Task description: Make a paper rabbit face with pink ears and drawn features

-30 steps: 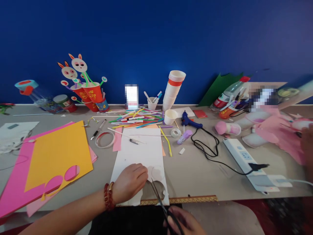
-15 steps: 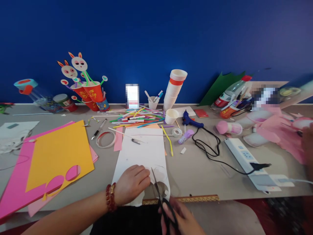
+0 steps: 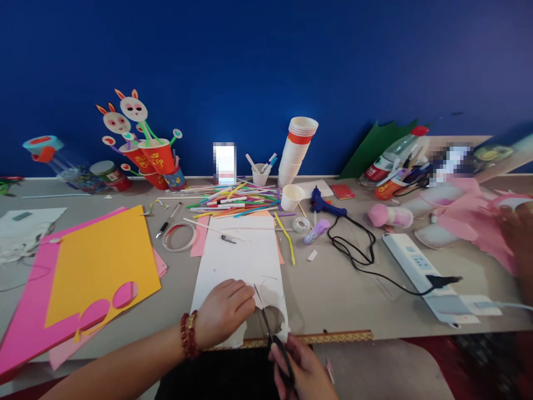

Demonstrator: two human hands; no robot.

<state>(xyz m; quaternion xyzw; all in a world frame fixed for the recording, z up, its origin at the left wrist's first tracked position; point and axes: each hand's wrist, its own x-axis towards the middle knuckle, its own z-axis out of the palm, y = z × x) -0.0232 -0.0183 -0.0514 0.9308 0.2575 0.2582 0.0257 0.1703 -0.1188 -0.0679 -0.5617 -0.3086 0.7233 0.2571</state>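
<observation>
Left of the white paper [image 3: 235, 261], the yellow sheet [image 3: 100, 250] has round holes cut. Your left hand [image 3: 227, 311] lies on the paper, its grip unclear. The paper's near edge is partly cut away, a faint curve [image 3: 269, 277] seemingly uncut; there your right hand's [image 3: 306, 369] fingers hold scissors [image 3: 282, 352].

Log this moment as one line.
left hand: on white paper sheet | right hand: holding black-handled metal scissors | blades: at sheet's cut edge

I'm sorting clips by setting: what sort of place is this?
Probably a craft workspace: the right hand holds scissors at white paper, a blue glue gun lies on the table, and rabbit-faced figures rise from red cups.
</observation>
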